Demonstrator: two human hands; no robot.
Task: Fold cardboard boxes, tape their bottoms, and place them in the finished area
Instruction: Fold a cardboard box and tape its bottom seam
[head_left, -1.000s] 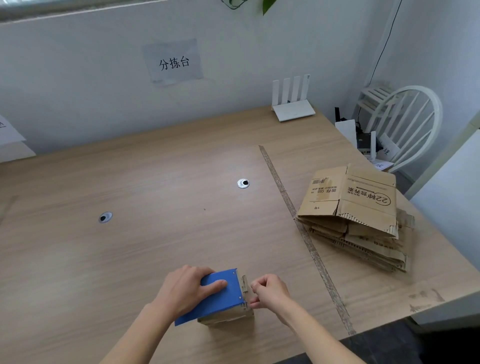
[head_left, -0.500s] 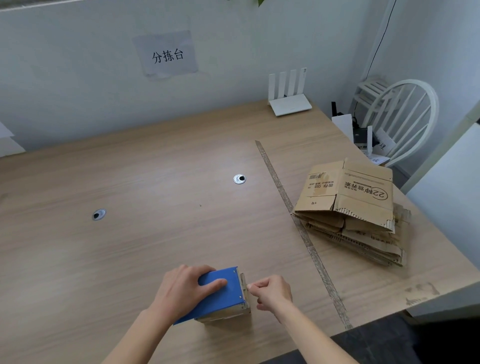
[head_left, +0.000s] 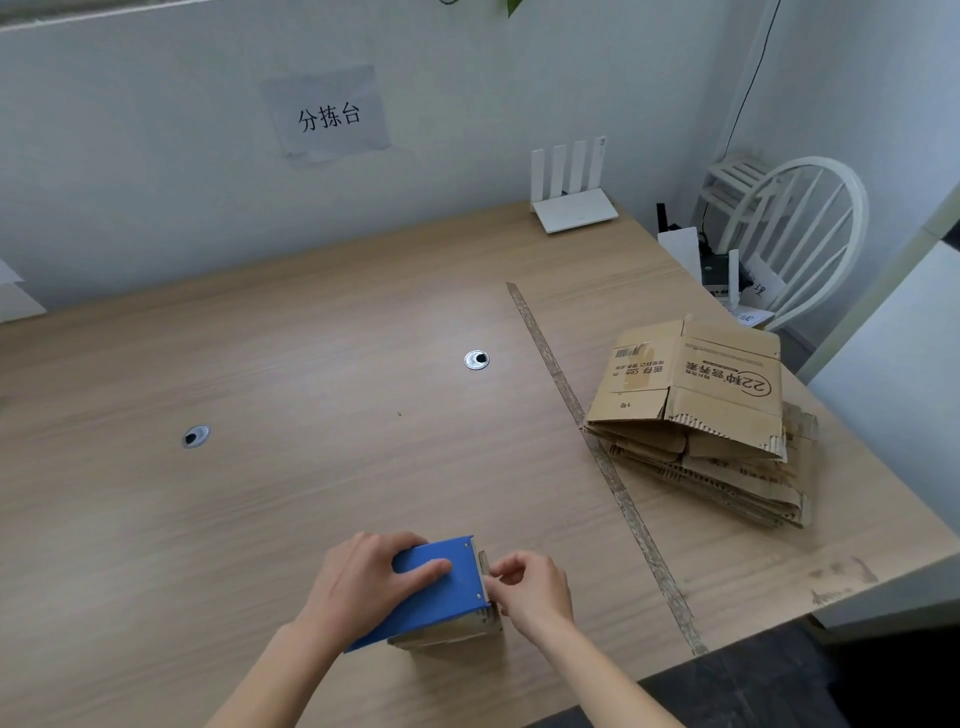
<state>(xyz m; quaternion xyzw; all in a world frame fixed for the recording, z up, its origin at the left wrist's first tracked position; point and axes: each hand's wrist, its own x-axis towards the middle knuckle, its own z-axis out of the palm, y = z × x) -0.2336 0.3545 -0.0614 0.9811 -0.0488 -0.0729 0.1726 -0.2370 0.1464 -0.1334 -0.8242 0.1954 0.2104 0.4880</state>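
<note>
A blue tape dispenser sits near the front edge of the wooden table, with a brown cardboard-coloured part showing under it. My left hand lies over the dispenser's left side, fingers pressed on the blue plate. My right hand touches its right end, thumb and forefinger pinched together on what looks like the tape end. A stack of flattened cardboard boxes lies on the right part of the table, well away from both hands.
A worn strip of tape runs across the table left of the stack. Two metal grommets sit in the tabletop. A white router stands at the back wall. A white chair stands beyond the right edge.
Both hands stay on the dispenser in nearly the same place. My right fingers have shifted slightly at its right end. The view has moved a little.
</note>
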